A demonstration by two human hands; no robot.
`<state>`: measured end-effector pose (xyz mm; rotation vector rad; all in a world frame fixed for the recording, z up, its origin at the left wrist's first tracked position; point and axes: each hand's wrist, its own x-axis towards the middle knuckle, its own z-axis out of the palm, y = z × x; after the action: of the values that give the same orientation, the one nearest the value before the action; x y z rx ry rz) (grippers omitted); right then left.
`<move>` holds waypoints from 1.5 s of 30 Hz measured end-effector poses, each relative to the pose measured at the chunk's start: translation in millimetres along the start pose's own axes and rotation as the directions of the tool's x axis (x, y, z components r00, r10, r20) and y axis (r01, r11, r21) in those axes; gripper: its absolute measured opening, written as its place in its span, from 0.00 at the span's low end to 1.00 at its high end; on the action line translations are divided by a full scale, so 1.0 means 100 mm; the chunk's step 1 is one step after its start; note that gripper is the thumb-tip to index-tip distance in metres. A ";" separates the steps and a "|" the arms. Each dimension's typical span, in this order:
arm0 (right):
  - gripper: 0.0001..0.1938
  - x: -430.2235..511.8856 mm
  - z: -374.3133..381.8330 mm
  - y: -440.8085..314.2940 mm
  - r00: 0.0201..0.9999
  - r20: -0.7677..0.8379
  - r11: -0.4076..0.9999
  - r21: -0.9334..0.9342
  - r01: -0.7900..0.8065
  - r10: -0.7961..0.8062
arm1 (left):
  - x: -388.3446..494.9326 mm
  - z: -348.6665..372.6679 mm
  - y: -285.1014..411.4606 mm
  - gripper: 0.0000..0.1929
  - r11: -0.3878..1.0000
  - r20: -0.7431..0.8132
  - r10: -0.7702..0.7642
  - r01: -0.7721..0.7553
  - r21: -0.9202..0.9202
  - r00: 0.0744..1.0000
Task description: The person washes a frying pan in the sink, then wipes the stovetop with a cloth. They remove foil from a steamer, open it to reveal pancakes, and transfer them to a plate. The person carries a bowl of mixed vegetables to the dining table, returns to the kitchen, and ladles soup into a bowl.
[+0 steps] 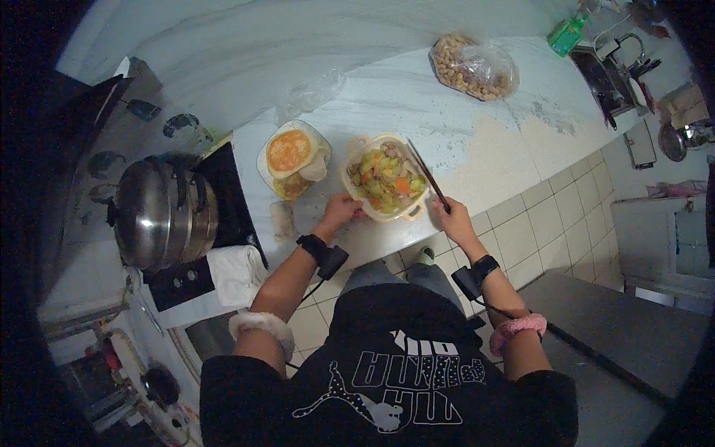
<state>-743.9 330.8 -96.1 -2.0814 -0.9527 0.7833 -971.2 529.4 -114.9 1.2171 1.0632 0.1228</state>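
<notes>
A cream two-handled serving dish [344,181] stands near the counter's front edge, filled with a stir-fry [384,170] of green vegetable pieces, orange carrot and meat. My right hand [455,223], at the dish's right side, holds a pair of dark chopsticks [430,177] that slant up along its rim. My left hand [339,211] is at the dish's lower left edge, fingertips drawn together by a small pink patch. Whether those fingers grip the dish is unclear. Left of the dish, a plate [263,162] carries an orange-topped round bowl or flatbread [289,151] over other food.
A steel steamer pot [153,215] sits on the black cooktop at left, with a white towel [237,274] before it. A bag of peanuts [455,67] lies toward the back of the counter [385,106]. A green bottle [565,38] and the sink [600,78] are at far right.
</notes>
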 end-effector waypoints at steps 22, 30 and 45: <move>0.13 0.30 -0.30 0.26 0.982 -0.121 0.965 0.235 -0.113 0.144 | 1.06 0.05 0.72 0.10 0.946 0.078 0.049 -0.072 0.316 0.996; 0.15 0.02 -1.74 0.94 0.977 -0.215 0.961 0.273 0.053 0.007 | 0.58 1.53 1.19 0.11 0.980 0.233 -0.138 0.099 0.172 0.963; 0.13 0.31 -4.93 2.16 0.842 -0.499 0.974 0.190 -0.127 0.207 | 1.58 4.97 2.81 0.17 0.959 0.591 -0.208 0.043 0.282 0.780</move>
<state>-276.8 82.0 5.7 -2.0984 -0.4042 0.3253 -406.4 388.9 -5.7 1.2805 0.5801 -0.5111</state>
